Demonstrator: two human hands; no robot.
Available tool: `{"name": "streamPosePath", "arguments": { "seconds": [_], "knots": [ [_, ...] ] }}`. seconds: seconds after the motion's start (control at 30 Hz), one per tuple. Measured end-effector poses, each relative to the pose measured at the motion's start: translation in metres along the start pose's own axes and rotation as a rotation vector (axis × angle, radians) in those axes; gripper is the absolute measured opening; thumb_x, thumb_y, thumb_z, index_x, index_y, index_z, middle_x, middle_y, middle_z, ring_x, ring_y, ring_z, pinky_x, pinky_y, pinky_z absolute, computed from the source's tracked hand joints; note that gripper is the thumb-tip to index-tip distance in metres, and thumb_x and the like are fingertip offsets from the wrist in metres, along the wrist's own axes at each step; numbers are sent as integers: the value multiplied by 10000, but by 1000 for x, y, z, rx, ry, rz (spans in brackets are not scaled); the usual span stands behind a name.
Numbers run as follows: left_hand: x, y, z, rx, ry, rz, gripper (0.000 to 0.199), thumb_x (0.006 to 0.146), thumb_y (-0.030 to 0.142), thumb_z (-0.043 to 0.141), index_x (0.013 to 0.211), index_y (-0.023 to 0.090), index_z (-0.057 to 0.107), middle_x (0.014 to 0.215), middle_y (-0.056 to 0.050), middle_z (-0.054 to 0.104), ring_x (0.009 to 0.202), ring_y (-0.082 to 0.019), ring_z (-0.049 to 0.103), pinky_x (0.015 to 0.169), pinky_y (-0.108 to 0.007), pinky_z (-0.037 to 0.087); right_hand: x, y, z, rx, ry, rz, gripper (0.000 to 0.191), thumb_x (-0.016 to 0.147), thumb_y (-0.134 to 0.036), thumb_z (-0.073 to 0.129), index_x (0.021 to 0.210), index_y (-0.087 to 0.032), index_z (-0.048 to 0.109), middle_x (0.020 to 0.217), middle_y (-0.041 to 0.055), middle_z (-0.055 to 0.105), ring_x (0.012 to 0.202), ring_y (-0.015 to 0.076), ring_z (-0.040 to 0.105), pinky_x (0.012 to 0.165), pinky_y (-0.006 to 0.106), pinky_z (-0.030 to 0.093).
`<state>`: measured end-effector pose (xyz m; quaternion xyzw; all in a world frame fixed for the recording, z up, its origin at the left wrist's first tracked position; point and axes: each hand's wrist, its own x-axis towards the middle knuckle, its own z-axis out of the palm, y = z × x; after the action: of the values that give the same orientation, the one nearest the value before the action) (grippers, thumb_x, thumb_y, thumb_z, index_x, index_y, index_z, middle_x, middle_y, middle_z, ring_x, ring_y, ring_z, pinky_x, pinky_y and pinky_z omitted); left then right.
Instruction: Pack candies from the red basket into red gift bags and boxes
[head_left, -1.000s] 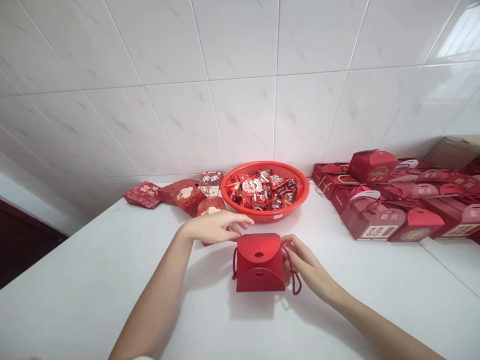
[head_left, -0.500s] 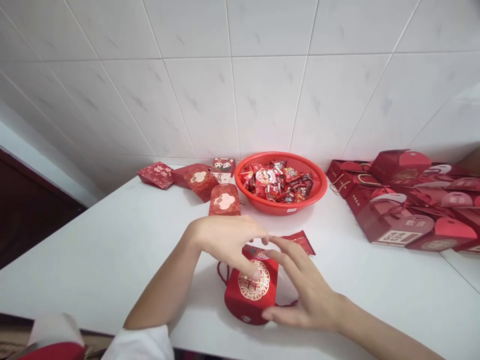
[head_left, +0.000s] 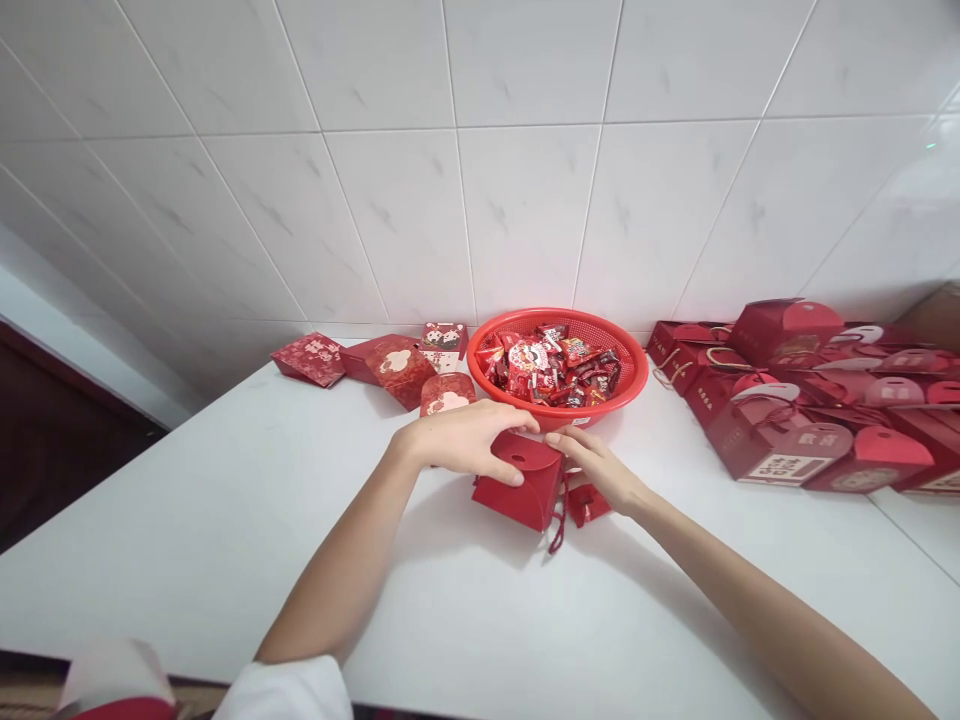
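"Red gift box [head_left: 525,490], where's it at? Going by the head cam."

"On the white table [head_left: 187,540], in front of the red basket [head_left: 637,372], so on the person's side of it. It's turned at an angle, with a rounded flap with a small hole facing up and a dark red cord [head_left: 557,522] hanging off its right side. Can't tell if it's sitting flat or slightly lifted, tbh."

"And the hands? Who's got it?"

"Left hand [head_left: 472,440] has hold of it: thumb on top, fingers reaching over the side nearest the basket. Right hand [head_left: 596,468] is also in front of the basket, fingertips at the box's far right corner. Its thumb is hidden, so no idea whether it's really gripping or just touching."

"What's that shiny bit under the right hand?"

"Small red packet [head_left: 590,504], lying in front of the basket too, right next to the box."

"Anything else around?"

"Basket's got a heap of wrapped sweets [head_left: 536,365] in it. Left of the basket there's a handful of patterned boxes [head_left: 394,370], one partly covered by the left hand. Right of the basket, a big cluster of red boxes [head_left: 787,440] packed close together. Behind the basket it's a tiled wall [head_left: 525,190]."
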<state>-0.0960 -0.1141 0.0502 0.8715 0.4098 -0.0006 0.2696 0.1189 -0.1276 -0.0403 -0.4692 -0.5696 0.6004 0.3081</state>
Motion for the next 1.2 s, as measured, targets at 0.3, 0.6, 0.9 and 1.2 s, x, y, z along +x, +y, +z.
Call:
{"name": "streamPosePath", "arguments": {
  "seconds": [0.3,0.6,0.9,1.2],
  "knots": [
    [15,-8,5,-52,167,-2,342,968,413,457,827,179,663,791,-21,697,749,-179,625,672,-274,401,-25,2,5,-638,283,-719,175,974,-331,486,1029,-207,597,1022,109,657,914,226,616,797,377,524],
    [8,-19,-1,-157,-78,94,329,749,228,700,1077,204,688,1132,-32,718,1005,-199,656,824,-251,480,-38,5,25,-913,125,-947,207,950,-185,496,1055,-192,674,1179,157,633,997,253,635,820,416,541],
    [24,-17,16,-116,101,-33,226,921,369,479,838,181,573,750,-13,611,653,-160,542,565,-256,367,-44,-12,18,-1073,-7,-717,447,903,-285,549,1341,-223,612,1623,164,264,1277,375,503,964,520,476],
    [24,-8,20,-171,108,-111,158,857,344,582,916,212,518,803,2,632,678,-170,588,580,-251,396,-39,-14,20,-967,-45,-656,606,807,-454,702,1334,-180,582,1562,224,338,1264,405,497,976,563,462]
  ]
}}
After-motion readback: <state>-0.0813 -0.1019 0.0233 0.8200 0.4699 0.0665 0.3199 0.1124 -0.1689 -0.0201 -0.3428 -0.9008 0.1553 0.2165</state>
